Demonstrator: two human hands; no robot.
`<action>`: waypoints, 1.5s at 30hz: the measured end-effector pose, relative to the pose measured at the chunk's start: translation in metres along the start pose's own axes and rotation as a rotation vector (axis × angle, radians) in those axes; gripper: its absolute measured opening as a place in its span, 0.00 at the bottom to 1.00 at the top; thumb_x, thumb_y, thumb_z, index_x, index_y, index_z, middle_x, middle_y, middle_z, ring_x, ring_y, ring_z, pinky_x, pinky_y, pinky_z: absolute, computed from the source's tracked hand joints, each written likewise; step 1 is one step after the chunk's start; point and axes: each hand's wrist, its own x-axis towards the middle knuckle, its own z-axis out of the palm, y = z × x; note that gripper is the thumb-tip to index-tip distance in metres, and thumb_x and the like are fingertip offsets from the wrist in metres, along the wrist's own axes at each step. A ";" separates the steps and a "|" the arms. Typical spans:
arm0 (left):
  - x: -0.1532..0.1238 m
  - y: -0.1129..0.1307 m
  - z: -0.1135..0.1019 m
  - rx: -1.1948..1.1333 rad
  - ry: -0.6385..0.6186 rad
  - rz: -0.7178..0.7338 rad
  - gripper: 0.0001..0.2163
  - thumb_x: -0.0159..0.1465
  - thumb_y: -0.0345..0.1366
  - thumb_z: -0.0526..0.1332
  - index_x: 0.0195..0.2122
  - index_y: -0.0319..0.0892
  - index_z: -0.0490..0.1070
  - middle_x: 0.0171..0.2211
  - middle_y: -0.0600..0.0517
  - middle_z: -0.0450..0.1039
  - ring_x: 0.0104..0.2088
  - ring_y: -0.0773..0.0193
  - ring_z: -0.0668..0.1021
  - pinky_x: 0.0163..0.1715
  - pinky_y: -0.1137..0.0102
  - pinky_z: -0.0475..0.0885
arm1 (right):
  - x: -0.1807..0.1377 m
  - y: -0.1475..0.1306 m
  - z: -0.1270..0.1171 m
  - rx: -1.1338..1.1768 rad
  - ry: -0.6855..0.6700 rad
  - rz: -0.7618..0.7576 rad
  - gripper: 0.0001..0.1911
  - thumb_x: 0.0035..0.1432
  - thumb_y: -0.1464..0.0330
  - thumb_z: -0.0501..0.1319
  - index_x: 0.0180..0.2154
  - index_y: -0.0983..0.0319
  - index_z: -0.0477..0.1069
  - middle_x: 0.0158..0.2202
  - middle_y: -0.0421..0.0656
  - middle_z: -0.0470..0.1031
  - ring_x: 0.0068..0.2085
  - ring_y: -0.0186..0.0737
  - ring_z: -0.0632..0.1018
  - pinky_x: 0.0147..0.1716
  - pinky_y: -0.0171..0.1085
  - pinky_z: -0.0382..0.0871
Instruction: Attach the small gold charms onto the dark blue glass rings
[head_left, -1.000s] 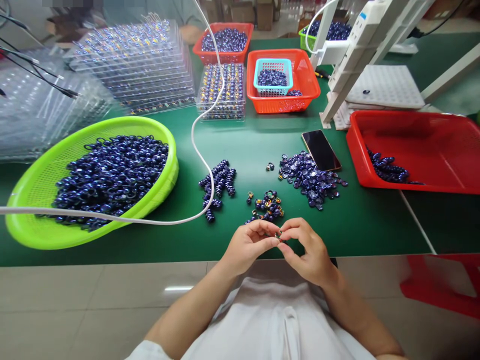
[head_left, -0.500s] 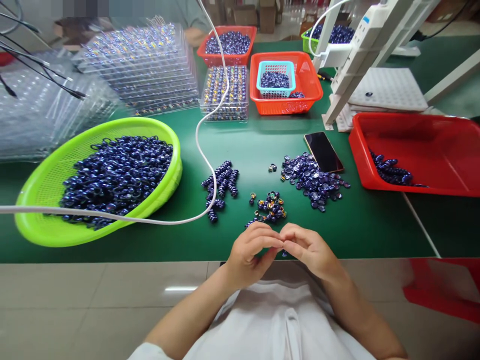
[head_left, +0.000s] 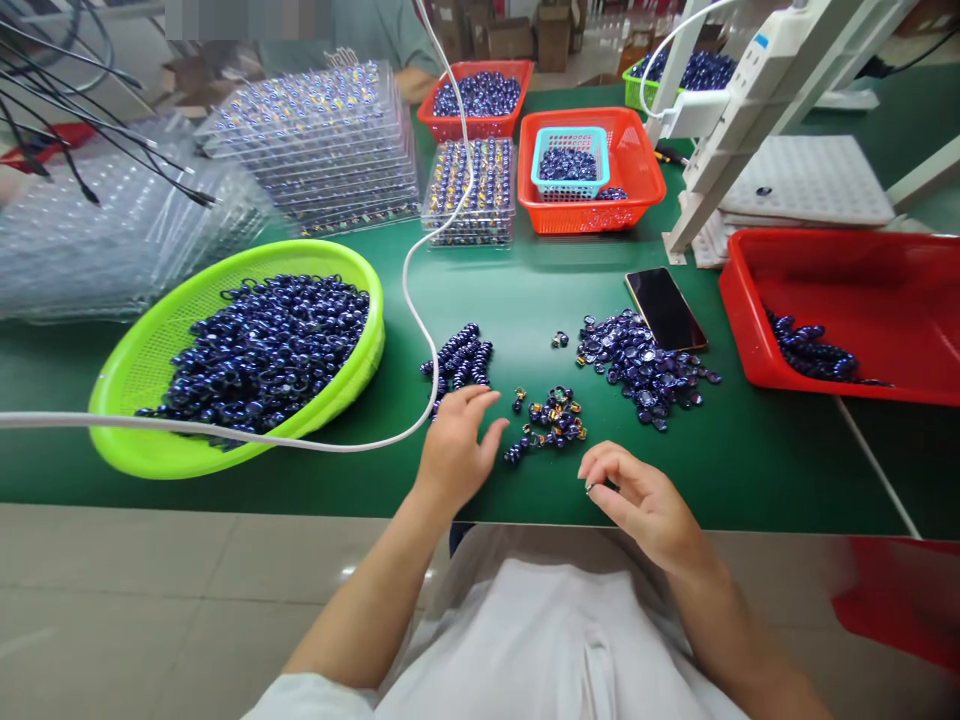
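Head view: a green bench (head_left: pixel 525 280) is shown.
Left hand (head_left: pixel 454 455): spread, nothing seen gripped; if brushed by it, the bead rows (head_left: pixel 463 355) could be knocked askew; contact cannot be told.
Small piece (head_left: pixel 589 488): could be dropped if the pinch is loosened; it is held between thumb and fingertips of the right hand (head_left: pixel 645 500).

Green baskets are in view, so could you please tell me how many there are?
2. The large green basket is left of the left hand; the small green basket is at the back, toward the right, partly behind the white stand. Others could be hidden.
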 end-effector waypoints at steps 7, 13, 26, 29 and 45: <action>0.035 -0.022 0.006 0.318 -0.150 -0.123 0.07 0.64 0.30 0.58 0.41 0.40 0.73 0.39 0.43 0.77 0.44 0.49 0.75 0.46 0.57 0.73 | -0.001 0.005 0.006 -0.004 -0.004 0.039 0.04 0.65 0.68 0.58 0.35 0.57 0.68 0.40 0.43 0.70 0.43 0.40 0.73 0.44 0.38 0.67; 0.031 -0.014 -0.003 0.353 -0.240 -0.134 0.09 0.61 0.26 0.55 0.39 0.39 0.74 0.38 0.43 0.77 0.42 0.50 0.76 0.45 0.59 0.72 | -0.001 0.006 0.005 -0.011 -0.002 0.069 0.03 0.65 0.69 0.58 0.36 0.57 0.69 0.39 0.42 0.70 0.41 0.39 0.73 0.41 0.37 0.67; 0.016 -0.016 -0.013 0.327 -0.140 -0.076 0.10 0.60 0.27 0.55 0.30 0.41 0.76 0.33 0.45 0.73 0.38 0.52 0.74 0.41 0.60 0.73 | -0.002 -0.001 0.005 -0.099 -0.001 0.062 0.04 0.64 0.71 0.57 0.36 0.58 0.68 0.38 0.40 0.72 0.39 0.37 0.74 0.41 0.36 0.67; 0.017 -0.017 -0.011 0.322 -0.166 -0.052 0.10 0.61 0.26 0.54 0.30 0.41 0.75 0.31 0.45 0.74 0.38 0.52 0.74 0.41 0.60 0.72 | -0.002 -0.002 0.004 -0.113 0.004 0.058 0.04 0.64 0.71 0.57 0.35 0.58 0.69 0.37 0.40 0.72 0.39 0.37 0.74 0.41 0.35 0.68; 0.002 0.060 0.012 -0.844 -0.323 -0.495 0.09 0.63 0.35 0.61 0.42 0.39 0.77 0.38 0.47 0.81 0.37 0.61 0.81 0.39 0.69 0.75 | 0.003 -0.008 0.022 -0.458 0.154 -0.405 0.12 0.60 0.78 0.59 0.42 0.56 0.68 0.49 0.45 0.77 0.49 0.42 0.78 0.49 0.44 0.71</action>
